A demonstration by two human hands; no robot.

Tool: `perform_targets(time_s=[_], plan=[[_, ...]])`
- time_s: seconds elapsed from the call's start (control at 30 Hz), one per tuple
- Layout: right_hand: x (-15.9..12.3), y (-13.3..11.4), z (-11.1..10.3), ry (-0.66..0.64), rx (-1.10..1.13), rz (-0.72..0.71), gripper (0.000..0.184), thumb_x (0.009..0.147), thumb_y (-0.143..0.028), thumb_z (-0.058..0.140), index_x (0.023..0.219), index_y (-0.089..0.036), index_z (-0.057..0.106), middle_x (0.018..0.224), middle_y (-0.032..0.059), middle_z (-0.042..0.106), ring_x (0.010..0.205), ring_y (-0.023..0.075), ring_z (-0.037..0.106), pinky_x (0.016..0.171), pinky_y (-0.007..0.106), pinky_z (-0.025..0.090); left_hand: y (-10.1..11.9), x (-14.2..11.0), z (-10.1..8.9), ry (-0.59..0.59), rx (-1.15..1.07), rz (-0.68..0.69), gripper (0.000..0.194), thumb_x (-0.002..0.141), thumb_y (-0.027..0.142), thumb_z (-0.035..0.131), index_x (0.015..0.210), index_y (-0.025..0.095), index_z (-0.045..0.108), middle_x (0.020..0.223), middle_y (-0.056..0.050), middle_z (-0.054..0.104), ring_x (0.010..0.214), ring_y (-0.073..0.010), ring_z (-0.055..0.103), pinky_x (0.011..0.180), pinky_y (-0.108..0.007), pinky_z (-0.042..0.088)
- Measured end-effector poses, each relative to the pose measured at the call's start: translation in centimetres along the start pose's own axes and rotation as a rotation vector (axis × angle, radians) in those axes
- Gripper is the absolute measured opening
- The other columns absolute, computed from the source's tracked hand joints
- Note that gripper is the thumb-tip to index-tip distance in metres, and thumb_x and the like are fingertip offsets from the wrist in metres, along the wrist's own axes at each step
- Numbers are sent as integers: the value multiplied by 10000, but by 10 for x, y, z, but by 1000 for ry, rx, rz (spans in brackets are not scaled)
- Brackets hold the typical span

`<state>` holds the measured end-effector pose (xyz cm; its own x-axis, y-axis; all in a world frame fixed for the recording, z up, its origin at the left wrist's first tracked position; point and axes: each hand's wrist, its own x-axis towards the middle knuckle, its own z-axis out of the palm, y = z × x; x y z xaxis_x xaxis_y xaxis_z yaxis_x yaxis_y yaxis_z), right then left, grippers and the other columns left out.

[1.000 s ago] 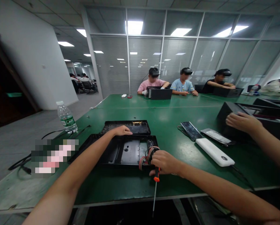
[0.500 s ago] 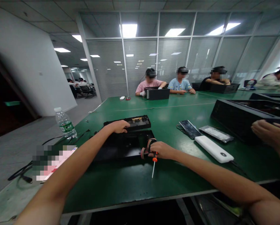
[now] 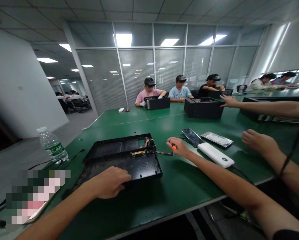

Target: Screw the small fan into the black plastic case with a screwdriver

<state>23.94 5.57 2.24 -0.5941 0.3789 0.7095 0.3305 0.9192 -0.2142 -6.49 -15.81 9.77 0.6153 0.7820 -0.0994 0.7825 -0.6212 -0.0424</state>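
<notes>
Head view: left hand (image 3: 110, 181) holds near rim of black panel (image 3: 141, 166), beside black tray (image 3: 110, 146) on desk (image 3: 201, 191); right hand (image 3: 180, 147) grips orange tool (image 3: 174, 147); panel likely light, stiff, slick, grab side rims, avoid fragile wires (image 3: 164, 153)

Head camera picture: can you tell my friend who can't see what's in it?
The left hand holds a shallow black tray over a green table; the right hand holds something orange. Across the table, people sit near black boxes.
</notes>
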Motion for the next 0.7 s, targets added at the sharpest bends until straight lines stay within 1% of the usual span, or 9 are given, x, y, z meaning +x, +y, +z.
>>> perform_targets(time_s=[0.03, 0.1, 0.2, 0.27, 0.33, 0.43, 0.5, 0.6, 0.7], plan=[[-5, -6, -6, 14, 44, 30, 273, 869, -287, 400, 659, -165, 525, 812, 81, 607, 744, 149, 552, 686, 290, 443, 4, 0, 7, -16, -10, 1, 119, 729, 222, 579, 847, 239, 580, 816, -38, 617, 759, -202, 570, 644, -281, 357], [-11, -24, -9, -37, 123, 9, 236, 872, -283, 395, 745, -165, 555, 862, 81, 615, 783, 146, 566, 703, 280, 448, 10, 3, 19, -43, -24, -5, 134, 715, 205, 589, 845, 236, 583, 816, -42, 622, 766, -205, 575, 650, -284, 367], [-12, -59, 1, -208, 163, -172, 226, 865, -309, 424, 967, -155, 554, 923, 79, 618, 835, 132, 572, 712, 250, 437, 12, 8, 29, -85, -22, -27, 160, 704, 183, 595, 858, 227, 588, 837, -46, 625, 796, -208, 577, 678, -287, 388], [-13, -78, 11, -305, 100, -337, 306, 838, -399, 463, 1001, -153, 544, 909, 74, 617, 784, 126, 574, 651, 235, 416, 6, 10, 29, -112, -16, -61, 152, 704, 199, 604, 855, 216, 593, 861, -45, 623, 827, -209, 573, 695, -284, 400], [-16, -90, 19, -380, -12, -475, 380, 806, -495, 475, 965, -159, 551, 846, 57, 612, 685, 120, 558, 565, 232, 366, -5, 12, 25, -152, -49, -109, 155, 697, 257, 631, 841, 205, 600, 861, -36, 620, 828, -201, 569, 687, -267, 410], [-20, -95, 29, -442, -164, -551, 349, 835, -486, 424, 916, -169, 544, 751, 23, 580, 580, 104, 507, 494, 235, 274, -26, 25, 15, -213, -217, -145, 279, 710, 380, 627, 915, 193, 598, 847, -21, 618, 765, -166, 572, 639, -227, 421], [-21, -95, 32, -435, -211, -540, 286, 863, -423, 393, 895, -177, 535, 727, 7, 561, 555, 95, 479, 481, 239, 235, -39, 42, 10, -127, -274, -139, 316, 770, 379, 563, 1017, 184, 573, 894, -30, 611, 779, -153, 571, 671, -222, 427], [-20, -93, 34, -408, -211, -525, 254, 867, -393, 386, 878, -183, 528, 723, -3, 546, 542, 88, 450, 475, 243, 210, -52, 71, 9, 68, -147, -116, 266, 805, 229, 502, 1062, 193, 565, 1003, -56, 579, 919, -170, 544, 802, -248, 407], [-19, -92, 33, -401, -189, -519, 259, 862, -403, 394, 888, -183, 529, 733, -1, 544, 551, 87, 443, 479, 244, 207, -62, 87, 17, 68, -4, -145, 259, 756, 135, 519, 994, 201, 598, 1012, -69, 562, 972, -191, 527, 830, -256, 400]])
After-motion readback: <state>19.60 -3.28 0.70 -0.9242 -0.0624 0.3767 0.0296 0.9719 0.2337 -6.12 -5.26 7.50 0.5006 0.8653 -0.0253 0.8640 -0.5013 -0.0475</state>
